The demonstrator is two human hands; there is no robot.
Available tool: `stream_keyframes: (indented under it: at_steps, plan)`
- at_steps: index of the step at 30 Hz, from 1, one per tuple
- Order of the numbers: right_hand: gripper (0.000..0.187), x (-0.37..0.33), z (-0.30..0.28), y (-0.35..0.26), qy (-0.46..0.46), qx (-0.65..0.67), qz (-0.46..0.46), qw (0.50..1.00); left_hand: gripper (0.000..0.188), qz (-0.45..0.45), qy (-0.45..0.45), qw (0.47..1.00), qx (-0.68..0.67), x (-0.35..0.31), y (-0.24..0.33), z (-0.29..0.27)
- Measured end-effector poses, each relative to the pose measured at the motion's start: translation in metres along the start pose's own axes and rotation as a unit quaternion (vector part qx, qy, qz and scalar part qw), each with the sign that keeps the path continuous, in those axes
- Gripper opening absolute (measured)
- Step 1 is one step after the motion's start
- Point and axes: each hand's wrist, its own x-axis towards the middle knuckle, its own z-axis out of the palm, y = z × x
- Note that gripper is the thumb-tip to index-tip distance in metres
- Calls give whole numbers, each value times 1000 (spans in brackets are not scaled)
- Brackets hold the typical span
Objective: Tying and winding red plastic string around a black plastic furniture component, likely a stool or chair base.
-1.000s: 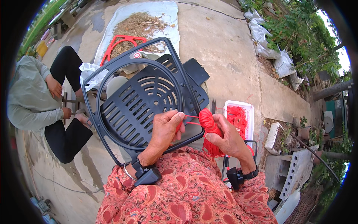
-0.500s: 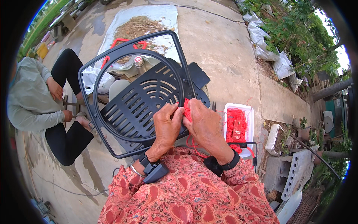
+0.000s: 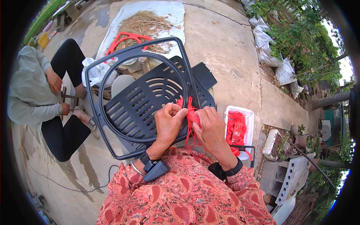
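Two hands meet at the middle of the head view, both pinched shut on a bundle of red cord point(image 3: 192, 114) where it crosses the black frame point(image 3: 140, 99). The left hand point(image 3: 168, 123) has thumb and fingers closed on the cord from nine o'clock; the right hand point(image 3: 212, 129) grips it from three o'clock, loose strands trailing down toward the lap at six. The cord looks soft, light and limp, likely to slip or fray, so it is best held close to the frame's ring rather than by the hanging ends. The frame, a slatted plastic panel with a round ring, looks stiff and fairly light and rests tilted against the knees; its rim would give the surest hold. At three o'clock a white tray point(image 3: 240, 129) holds more red cord. At nine o'clock another person point(image 3: 33, 93) sits on the concrete, and at twelve a sheet with dried straw point(image 3: 144, 22) lies beyond a red frame point(image 3: 127, 37).
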Motion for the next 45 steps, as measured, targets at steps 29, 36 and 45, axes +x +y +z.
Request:
stream_keyframes:
  at_steps: [29,36,45]
  plan:
    - [14,107,29,-1,-177,-200,-128,955,22,100,-14,983,153,-1,-9,4]
    - [20,128,26,-11,-100,56,-155,981,24,99,-43,983,147,-5,-6,1]
    - [44,110,27,-17,-165,-194,-173,951,22,106,-23,989,100,-5,-14,2]
